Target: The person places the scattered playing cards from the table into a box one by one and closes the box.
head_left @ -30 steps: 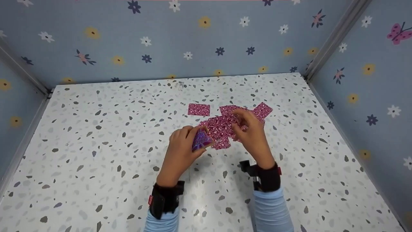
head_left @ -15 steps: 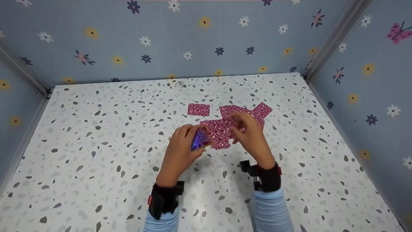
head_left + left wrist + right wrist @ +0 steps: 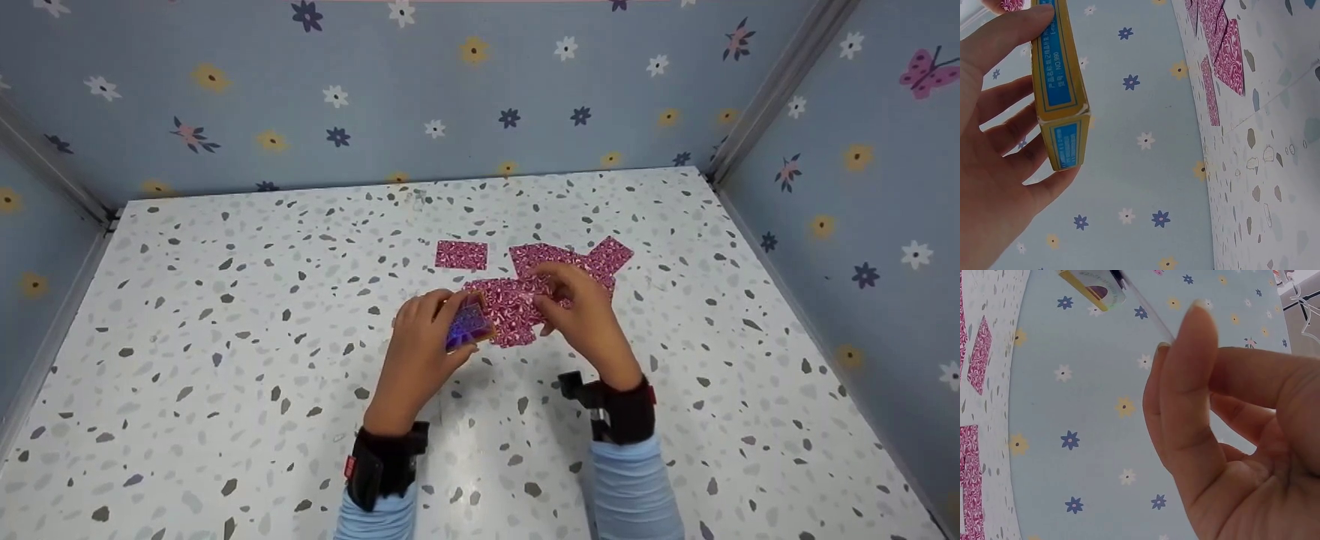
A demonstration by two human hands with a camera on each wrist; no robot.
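My left hand (image 3: 418, 341) grips a small playing-card box (image 3: 1060, 73), fingers along one side and thumb on the other. The box is gold-edged with blue printed panels in the left wrist view; its shiny purple face (image 3: 468, 324) shows in the head view. My right hand (image 3: 589, 319) is just right of the box, above the spread cards. Thumb and fingers pinch a playing card (image 3: 1148, 310), seen nearly edge-on as a thin pale strip reaching toward the box. Pink-and-white patterned playing cards (image 3: 510, 311) lie overlapping beneath both hands, partly hidden by them.
One patterned card (image 3: 461, 255) lies apart, behind the pile. Another card (image 3: 611, 255) sticks out at the pile's right end. The speckled white table (image 3: 247, 337) meets flowered blue panels (image 3: 375, 90) at the back and sides.
The right hand has shifted slightly left and down, closer to the box. A pale card edge now shows between the hands. The left hand keeps its grip, with the box tilted slightly differently.
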